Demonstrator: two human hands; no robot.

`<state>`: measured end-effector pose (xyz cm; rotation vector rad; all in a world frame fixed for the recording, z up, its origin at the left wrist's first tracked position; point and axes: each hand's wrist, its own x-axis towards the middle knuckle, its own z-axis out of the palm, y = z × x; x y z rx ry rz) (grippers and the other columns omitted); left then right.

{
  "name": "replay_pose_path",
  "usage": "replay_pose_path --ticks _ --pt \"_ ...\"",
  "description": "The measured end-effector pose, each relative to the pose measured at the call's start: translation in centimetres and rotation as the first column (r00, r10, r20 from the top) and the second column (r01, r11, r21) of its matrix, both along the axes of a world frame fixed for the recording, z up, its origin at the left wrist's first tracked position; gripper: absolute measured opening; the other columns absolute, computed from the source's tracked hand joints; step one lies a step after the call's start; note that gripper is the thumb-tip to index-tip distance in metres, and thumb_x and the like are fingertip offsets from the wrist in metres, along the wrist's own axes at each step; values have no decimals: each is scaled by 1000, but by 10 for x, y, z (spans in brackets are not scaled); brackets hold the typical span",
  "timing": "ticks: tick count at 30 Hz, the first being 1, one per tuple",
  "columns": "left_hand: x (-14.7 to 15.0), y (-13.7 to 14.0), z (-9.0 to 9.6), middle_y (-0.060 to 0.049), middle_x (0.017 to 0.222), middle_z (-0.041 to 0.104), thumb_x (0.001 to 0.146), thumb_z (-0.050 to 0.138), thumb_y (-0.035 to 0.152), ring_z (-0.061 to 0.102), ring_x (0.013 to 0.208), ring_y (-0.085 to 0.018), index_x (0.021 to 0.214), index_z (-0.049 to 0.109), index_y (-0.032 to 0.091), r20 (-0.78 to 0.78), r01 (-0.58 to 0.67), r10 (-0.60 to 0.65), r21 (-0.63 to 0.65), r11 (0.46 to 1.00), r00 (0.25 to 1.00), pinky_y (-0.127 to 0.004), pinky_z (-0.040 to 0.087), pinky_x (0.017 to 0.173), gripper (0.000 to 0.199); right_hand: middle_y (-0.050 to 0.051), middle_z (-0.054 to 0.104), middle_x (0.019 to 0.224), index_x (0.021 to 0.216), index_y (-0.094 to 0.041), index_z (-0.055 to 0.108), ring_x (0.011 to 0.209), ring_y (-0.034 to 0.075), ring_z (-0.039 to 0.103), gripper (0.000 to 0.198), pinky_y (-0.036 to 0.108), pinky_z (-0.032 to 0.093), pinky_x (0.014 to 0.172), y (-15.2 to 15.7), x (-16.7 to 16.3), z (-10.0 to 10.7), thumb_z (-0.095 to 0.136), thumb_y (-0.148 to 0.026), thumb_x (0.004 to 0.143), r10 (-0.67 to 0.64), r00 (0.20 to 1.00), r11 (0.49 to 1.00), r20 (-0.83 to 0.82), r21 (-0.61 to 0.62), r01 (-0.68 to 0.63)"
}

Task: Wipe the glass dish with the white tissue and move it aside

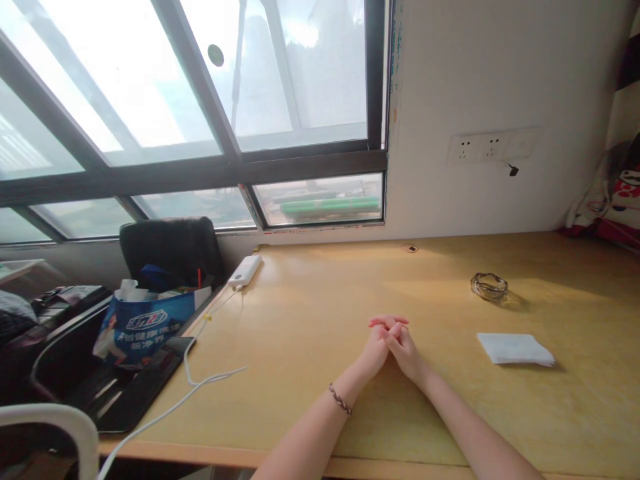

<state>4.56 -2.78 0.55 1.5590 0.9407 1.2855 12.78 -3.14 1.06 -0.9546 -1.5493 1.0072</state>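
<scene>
The left hand (374, 348) and right hand (406, 349) rest clasped on the bare worktop (310, 313), fingers interlaced and grasping nothing, so no step looks begun; the nearest thing, a folded white tissue (515, 349), lies well apart to the right.

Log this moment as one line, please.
left hand: clasped with right hand | resting on desk | nearest: folded tissue, glass ashtray

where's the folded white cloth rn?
In the head view the folded white cloth lies flat on the wooden desk, to the right of the clasped hands and just nearer than the glass ashtray, untouched.
</scene>
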Motion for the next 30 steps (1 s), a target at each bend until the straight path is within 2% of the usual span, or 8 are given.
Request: replay_pose_path --ticks 3,7,13,23,30 --pt "-1 0 1 -7 91 61 83 41 30 60 91 -18 92 59 16 63 65 -59 -99 993 996 -26 47 81 24 6 63 93 100 -19 59 89 19 58 31 30 43 82 0 0 1 42 -40 84 5 1000 1000 -8 9 -5" --pt "0 0 1 -5 90 60 82 43 34 60 90 -18 88 60 17 106 43 -28 -141 989 994 -27 46 81 25 6 62 96 102 -19 58 90 18 56 30 30 42 84 1 1 -1 42 -38 85 14 1000 1000 -8 13 -14" --pt "-2 14 -15 -8 93 58 78 48 39 54 97 -21 94 58 15 111 135 -108 -274 952 988 -33 42 87 30 5 62 93 100 -20 59 88 18 56 30 31 42 84 5 1 -10 44 -39 84 20 1000 999 -21 27 -20" --pt "-2 11 -12 -10 97 57 79 45 41 52 99 -22 94 56 14 112 145 -121 -250 957 986 -33 41 87 33 5 62 93 99 -20 59 91 19 56 28 31 43 82 6 1 -10 44 -39 84 29 999 999 -33 17 -28" --pt "-1 15 -18 -8 95 58 79 45 42 53 99 -21 93 57 14 71 116 -101 -257 959 992 -30 40 88 33 5 61 94 100 -19 58 91 18 56 29 30 43 81 6 1 -6 43 -39 84 43 999 999 -33 6 -42"
